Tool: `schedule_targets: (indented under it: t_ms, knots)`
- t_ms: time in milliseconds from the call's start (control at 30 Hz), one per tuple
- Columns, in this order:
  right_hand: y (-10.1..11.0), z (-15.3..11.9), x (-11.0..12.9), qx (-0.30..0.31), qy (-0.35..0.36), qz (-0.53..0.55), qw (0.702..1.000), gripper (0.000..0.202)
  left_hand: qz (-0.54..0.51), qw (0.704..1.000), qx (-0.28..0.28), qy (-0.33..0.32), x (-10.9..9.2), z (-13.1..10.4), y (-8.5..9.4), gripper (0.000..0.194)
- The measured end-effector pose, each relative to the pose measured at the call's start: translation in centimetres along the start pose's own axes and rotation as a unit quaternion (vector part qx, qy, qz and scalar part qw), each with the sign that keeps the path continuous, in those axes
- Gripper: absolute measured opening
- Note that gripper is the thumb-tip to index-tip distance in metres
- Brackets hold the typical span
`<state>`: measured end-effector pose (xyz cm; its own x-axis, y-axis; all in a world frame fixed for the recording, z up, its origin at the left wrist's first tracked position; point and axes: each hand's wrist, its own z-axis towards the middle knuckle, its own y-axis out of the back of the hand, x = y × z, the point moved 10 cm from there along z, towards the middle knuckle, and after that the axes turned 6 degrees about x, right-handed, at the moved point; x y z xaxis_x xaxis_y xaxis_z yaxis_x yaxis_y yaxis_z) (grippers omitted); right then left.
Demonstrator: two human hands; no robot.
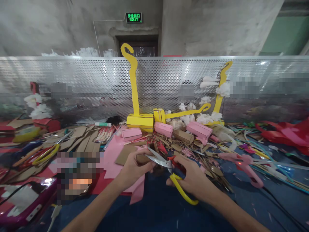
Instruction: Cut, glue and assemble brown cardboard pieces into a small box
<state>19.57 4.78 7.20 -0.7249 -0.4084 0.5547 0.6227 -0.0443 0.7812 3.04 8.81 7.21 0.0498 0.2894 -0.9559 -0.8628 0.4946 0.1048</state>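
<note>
Between the thumb and fingers of my left hand point(136, 167) is a small piece of brown cardboard point(144, 158). My right hand point(190, 175) grips a pair of scissors point(161, 161) with one yellow and one red handle loop. The blades point up and left, parted, and lie close to the cardboard; whether they touch it I cannot tell. Beneath my left hand lie pink sheets point(112, 161) and a flat cardboard piece point(125, 154). Beyond both hands stand pink-covered boxes point(131, 133) and a yellow box with a tall hooked strip point(133, 87).
A pink glue gun point(243, 164) lies at right, its light glowing red. Cardboard scraps point(176, 146) cover the middle. A purple power strip point(29, 206) is at front left, with yellow-handled scissors point(47, 154) behind it. A perforated metal panel point(96, 83) bounds the back.
</note>
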Motion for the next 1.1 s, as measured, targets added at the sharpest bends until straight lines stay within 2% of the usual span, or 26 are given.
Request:
schedule_targets:
  t_ms: [233,367,533,667,800,900,1100]
  knots:
    - [-0.9,0.0,-1.3,0.039,-0.057,0.007,0.998,0.042,0.011,0.999,0.048,0.004,0.4,-0.1,-0.1,0.024]
    - [-0.8,0.1,-1.3,0.038,-0.055,0.015,0.998,0.044,0.032,0.997,0.071,0.015,0.5,-0.1,0.1,0.02]
    - [-0.3,-0.1,-1.4,0.024,-0.051,0.035,0.998,0.041,0.109,0.991,0.08,0.002,-0.1,-0.1,0.6,0.02]
    - [-0.2,0.1,-2.1,0.025,-0.058,0.03,0.998,0.045,0.17,0.979,0.099,-0.054,-1.8,0.0,0.5,0.021]
    - [1.0,0.5,-2.8,-0.022,-0.069,-0.005,0.997,0.049,0.148,0.985,0.048,-0.069,-2.6,0.3,2.0,0.02]
    - [1.1,0.5,-3.1,-0.023,-0.081,-0.015,0.996,0.041,0.116,0.992,0.031,-0.044,-1.8,0.4,2.6,0.02]
    - [0.4,0.0,-1.6,-0.003,-0.034,-0.043,0.998,0.035,0.064,0.998,-0.006,-0.006,-0.1,0.3,2.6,0.03]
